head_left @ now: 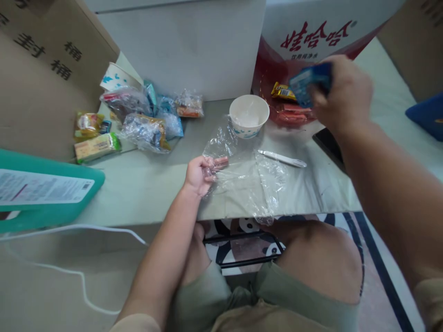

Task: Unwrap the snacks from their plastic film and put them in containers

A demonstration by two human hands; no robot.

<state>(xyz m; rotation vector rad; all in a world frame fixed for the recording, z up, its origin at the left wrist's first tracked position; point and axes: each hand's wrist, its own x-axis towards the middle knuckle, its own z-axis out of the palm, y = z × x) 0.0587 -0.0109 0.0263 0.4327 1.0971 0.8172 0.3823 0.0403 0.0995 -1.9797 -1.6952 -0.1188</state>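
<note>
My right hand (348, 92) is raised at the right, closed round a small blue packet (304, 86), smeared by motion. Beneath that packet lie a yellow wrapped snack (282, 91) and several red-wrapped sticks (294, 114). Near the table's front edge, my left hand (200, 175) grips the edge of a clear plastic bag (238, 177). The bag spreads crumpled across the tabletop and hangs slightly over its front edge. Behind it stands a white paper bowl (249, 113) with a blue pattern. A white pen-like tool (282, 158) rests beside the bag.
Bagged snacks (147, 131) and a paper cup (119, 78) are heaped at the left. A green jug (48, 191) stands at the near left. White and brown boxes (183, 46) line the back. A dark phone-like slab (328, 145) lies under my right arm.
</note>
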